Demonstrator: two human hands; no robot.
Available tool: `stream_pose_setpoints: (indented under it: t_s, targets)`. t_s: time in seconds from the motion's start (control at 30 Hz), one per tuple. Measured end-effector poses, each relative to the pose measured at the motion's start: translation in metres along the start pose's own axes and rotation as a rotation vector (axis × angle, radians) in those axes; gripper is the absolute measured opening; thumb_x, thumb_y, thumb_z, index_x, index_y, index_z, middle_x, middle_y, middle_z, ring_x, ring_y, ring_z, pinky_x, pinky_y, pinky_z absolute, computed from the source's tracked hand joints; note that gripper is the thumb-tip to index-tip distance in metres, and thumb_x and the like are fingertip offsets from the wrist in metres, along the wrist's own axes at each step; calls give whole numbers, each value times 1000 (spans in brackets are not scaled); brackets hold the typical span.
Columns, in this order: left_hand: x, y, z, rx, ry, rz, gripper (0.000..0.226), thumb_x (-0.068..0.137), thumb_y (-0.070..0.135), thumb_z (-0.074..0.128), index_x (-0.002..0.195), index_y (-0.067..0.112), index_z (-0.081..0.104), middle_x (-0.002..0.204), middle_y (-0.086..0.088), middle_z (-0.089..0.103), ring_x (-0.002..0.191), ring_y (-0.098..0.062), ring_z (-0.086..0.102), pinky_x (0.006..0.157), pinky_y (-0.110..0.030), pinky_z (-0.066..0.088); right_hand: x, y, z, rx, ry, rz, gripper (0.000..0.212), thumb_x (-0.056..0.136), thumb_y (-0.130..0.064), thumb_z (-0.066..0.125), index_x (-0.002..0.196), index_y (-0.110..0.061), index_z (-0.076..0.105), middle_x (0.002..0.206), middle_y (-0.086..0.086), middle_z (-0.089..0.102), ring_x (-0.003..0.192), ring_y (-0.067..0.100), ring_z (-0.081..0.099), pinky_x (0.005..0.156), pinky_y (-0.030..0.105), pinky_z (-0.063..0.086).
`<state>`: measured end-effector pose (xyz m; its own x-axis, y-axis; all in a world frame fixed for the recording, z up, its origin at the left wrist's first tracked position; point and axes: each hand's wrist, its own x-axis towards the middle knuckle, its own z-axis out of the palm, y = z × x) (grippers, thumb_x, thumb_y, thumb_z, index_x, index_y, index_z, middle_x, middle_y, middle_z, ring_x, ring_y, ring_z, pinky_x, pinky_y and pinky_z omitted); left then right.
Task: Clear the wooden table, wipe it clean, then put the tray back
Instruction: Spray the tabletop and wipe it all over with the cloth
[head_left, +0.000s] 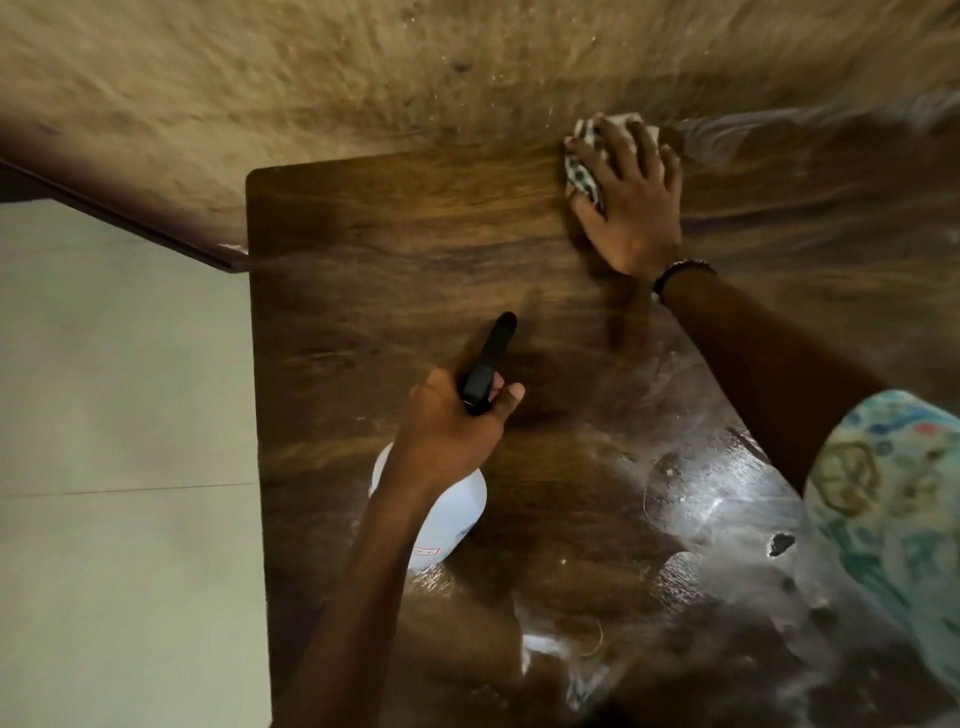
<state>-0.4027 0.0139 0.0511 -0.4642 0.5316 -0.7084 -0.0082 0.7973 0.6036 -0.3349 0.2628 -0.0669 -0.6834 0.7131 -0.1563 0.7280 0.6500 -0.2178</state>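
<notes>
On a dark wooden table (395, 249) pushed against a rough, tan-plastered wall (260, 67), a person wipes with the right hand (631, 202) spread flat, fingers splayed, over a black-and-white patterned cloth (582, 166) at the table's far edge. The left hand (452, 431) is closed around the neck of a white spray bottle (447, 514), its black trigger nozzle (491, 358) pointing out over the tabletop; whether the bottle stands on the wood or is held just above it cannot be told. The near part of the surface gleams with wet streaks and pale smears (717, 499) (the far half looks drier, the grain showing plainly). A dark beaded bracelet (680, 273) circles the right wrist, and a pale printed sleeve (893, 499) fills the right edge of the view. Left of the table lies a pale tiled floor (119, 467), met by a dark skirting strip (130, 218) along the wall's foot. The picture is blurred toward its edges.
</notes>
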Motion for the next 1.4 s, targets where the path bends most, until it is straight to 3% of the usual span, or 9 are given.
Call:
stream_pose_setpoints:
  t_s: [0.2,0.3,0.47,0.77,0.9,1.07,1.2,1.27,1.4]
  targets:
    - [-22,-12,33,44,-61,-17,18,79,33,71,91,21,64,93,0,69,98,-21,63,89,-31,47,-72,34,3,-133,-78,-497,55,96,-51,28,148,-34,28,158,0,24,146,28,17,116,50,15]
    - [-36,-22,51,95,-90,15,38,69,46,66,92,16,63,93,-7,70,96,-28,64,90,-42,50,-96,67,-3,-103,-45,-392,54,96,-50,30,148,-36,27,158,-1,24,147,25,15,116,47,15]
    - [-55,-36,74,172,-96,-24,20,82,34,68,76,19,55,83,-12,69,82,-29,66,77,-39,54,-101,71,-4,-103,-63,-343,55,96,-52,28,149,-38,23,160,-2,19,148,25,11,117,48,12]
    - [-55,-62,60,176,-72,5,21,82,31,68,90,14,59,80,-1,64,90,-25,63,82,-31,48,-109,47,4,-84,-37,-284,53,97,-52,30,148,-37,27,159,-2,21,147,27,14,115,51,15]
    - [-56,-70,43,67,-75,-9,20,80,23,71,93,11,62,81,0,63,88,-22,63,84,-31,49,-122,-8,19,-41,-56,-394,53,96,-53,31,147,-36,32,157,1,26,146,31,18,114,55,16]
    - [-66,-78,23,-28,-51,34,13,81,11,70,92,8,64,76,3,62,67,2,59,61,-2,41,-173,-83,46,-18,-78,-653,53,94,-48,32,145,-36,36,156,2,29,145,34,21,116,56,13]
    - [-73,-90,15,-15,-21,60,11,80,13,71,86,18,64,81,2,67,76,-4,62,69,-10,46,-228,-65,52,-63,-164,-787,55,93,-50,40,145,-32,37,156,2,31,146,32,19,118,53,13]
    - [-74,-94,13,-41,-20,45,10,80,12,71,87,17,65,83,-1,67,79,-8,63,69,-10,45,-238,-25,43,-95,-164,-727,60,90,-51,42,147,-35,31,156,2,28,145,31,19,117,52,15]
    - [-74,-100,9,-52,-25,55,10,82,11,68,91,13,65,84,-1,67,75,1,62,65,0,41,-213,29,21,-68,-85,-331,59,91,-51,36,148,-37,27,158,1,25,147,28,16,118,47,13]
